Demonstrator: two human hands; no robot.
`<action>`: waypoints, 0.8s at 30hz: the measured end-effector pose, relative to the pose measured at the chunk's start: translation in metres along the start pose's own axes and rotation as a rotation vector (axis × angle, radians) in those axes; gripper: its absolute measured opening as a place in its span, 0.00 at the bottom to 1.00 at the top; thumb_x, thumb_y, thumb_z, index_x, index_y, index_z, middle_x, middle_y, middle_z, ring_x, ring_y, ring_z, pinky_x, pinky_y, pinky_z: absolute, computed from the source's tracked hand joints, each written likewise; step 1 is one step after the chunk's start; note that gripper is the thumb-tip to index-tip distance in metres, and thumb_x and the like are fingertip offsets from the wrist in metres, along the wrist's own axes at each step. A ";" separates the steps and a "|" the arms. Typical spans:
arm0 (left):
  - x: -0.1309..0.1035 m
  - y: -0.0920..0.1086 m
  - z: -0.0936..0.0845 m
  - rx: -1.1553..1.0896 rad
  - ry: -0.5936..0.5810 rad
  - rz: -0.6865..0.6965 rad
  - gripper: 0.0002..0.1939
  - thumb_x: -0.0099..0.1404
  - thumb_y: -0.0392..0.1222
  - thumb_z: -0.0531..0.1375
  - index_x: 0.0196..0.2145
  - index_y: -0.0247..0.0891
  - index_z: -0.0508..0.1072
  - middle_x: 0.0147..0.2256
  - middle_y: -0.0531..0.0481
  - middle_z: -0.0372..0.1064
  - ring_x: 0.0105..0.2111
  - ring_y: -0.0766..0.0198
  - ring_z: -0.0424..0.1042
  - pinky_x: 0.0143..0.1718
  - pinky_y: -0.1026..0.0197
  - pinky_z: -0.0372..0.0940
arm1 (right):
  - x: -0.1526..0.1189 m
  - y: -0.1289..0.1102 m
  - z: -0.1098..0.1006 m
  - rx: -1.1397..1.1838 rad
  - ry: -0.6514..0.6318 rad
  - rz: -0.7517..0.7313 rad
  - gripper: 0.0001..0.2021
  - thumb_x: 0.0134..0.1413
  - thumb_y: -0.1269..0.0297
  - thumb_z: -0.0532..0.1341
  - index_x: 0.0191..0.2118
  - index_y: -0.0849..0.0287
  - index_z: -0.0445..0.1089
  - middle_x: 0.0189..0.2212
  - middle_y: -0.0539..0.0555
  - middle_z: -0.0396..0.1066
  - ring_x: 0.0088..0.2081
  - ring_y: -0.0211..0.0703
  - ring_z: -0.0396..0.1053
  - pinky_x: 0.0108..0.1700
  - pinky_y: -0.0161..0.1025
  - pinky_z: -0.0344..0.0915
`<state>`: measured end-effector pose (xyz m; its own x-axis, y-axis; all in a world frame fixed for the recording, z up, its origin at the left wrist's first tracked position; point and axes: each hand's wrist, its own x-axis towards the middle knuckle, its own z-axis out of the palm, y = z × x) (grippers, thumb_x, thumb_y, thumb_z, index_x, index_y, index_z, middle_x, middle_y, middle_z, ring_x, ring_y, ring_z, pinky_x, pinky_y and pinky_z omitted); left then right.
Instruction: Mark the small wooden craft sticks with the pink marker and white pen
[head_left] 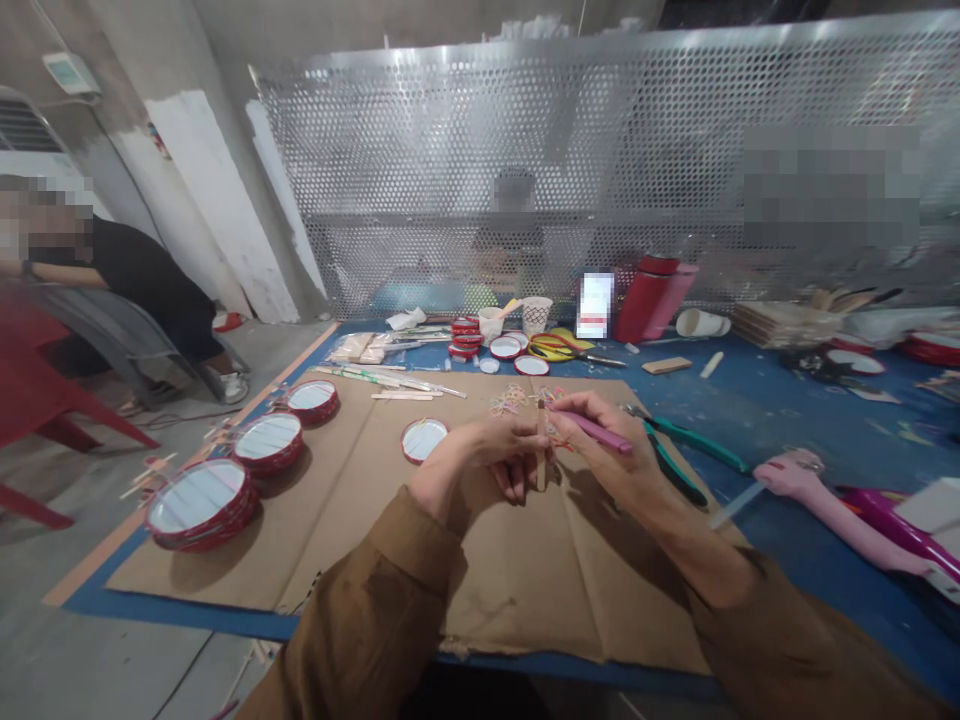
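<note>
A wooden craft stick (541, 470) stands nearly upright in the fingers of my left hand (495, 450). My right hand (600, 445) grips a slim purple tool (598, 430), a pen or a cutter; I cannot tell which. Its front end meets the upper part of the stick, where my fingers partly cover it. Just behind my hands lie loose colored rubber bands (510, 400). To the left of my left hand is a round red-rimmed lid (424, 440) with a pale face. Under both hands spreads a cardboard sheet (360, 520).
Three red round tins (201, 500) with sticks line the left edge. Green-handled pliers (697, 445) and a pink glue gun (825, 500) lie to the right. Cups (536, 315), a lit phone (595, 305) and a red bottle (645, 300) stand before a perforated metal screen (420, 150). A person sits far left.
</note>
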<state>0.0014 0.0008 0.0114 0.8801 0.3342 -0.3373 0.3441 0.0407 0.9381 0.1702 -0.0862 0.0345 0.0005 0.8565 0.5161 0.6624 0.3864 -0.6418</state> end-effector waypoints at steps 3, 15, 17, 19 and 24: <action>0.005 -0.005 -0.001 -0.012 0.000 0.003 0.21 0.72 0.53 0.52 0.41 0.30 0.71 0.23 0.48 0.72 0.21 0.67 0.73 0.25 0.66 0.70 | 0.000 0.000 0.000 0.006 0.016 0.007 0.11 0.58 0.55 0.59 0.37 0.55 0.74 0.35 0.54 0.77 0.38 0.48 0.73 0.41 0.44 0.67; 0.001 -0.002 0.001 -0.065 0.012 0.053 0.23 0.68 0.57 0.58 0.40 0.29 0.73 0.23 0.48 0.73 0.20 0.71 0.71 0.25 0.70 0.67 | -0.001 0.004 0.001 -0.009 0.003 -0.007 0.11 0.60 0.54 0.58 0.38 0.54 0.74 0.36 0.54 0.77 0.37 0.48 0.73 0.41 0.44 0.67; 0.001 -0.002 0.003 -0.065 0.029 0.048 0.23 0.68 0.57 0.58 0.40 0.30 0.73 0.24 0.48 0.73 0.19 0.71 0.70 0.24 0.70 0.67 | -0.001 0.002 0.001 -0.003 0.012 -0.012 0.11 0.59 0.55 0.58 0.38 0.54 0.74 0.36 0.54 0.77 0.38 0.48 0.73 0.42 0.45 0.67; 0.003 -0.003 0.003 -0.061 0.037 0.050 0.23 0.69 0.56 0.57 0.39 0.30 0.73 0.23 0.48 0.73 0.19 0.71 0.70 0.24 0.70 0.66 | -0.001 -0.001 0.000 0.000 0.006 -0.005 0.10 0.59 0.56 0.58 0.37 0.54 0.74 0.36 0.54 0.77 0.37 0.48 0.73 0.42 0.45 0.67; 0.004 -0.004 0.002 -0.058 0.020 0.060 0.23 0.68 0.57 0.58 0.38 0.30 0.73 0.23 0.48 0.72 0.20 0.71 0.71 0.24 0.70 0.67 | 0.000 -0.004 0.000 -0.016 0.008 -0.010 0.11 0.59 0.54 0.58 0.37 0.53 0.74 0.35 0.54 0.77 0.37 0.48 0.73 0.39 0.43 0.67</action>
<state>0.0040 0.0002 0.0067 0.8916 0.3562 -0.2795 0.2713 0.0740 0.9596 0.1677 -0.0884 0.0373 -0.0007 0.8499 0.5270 0.6744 0.3895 -0.6273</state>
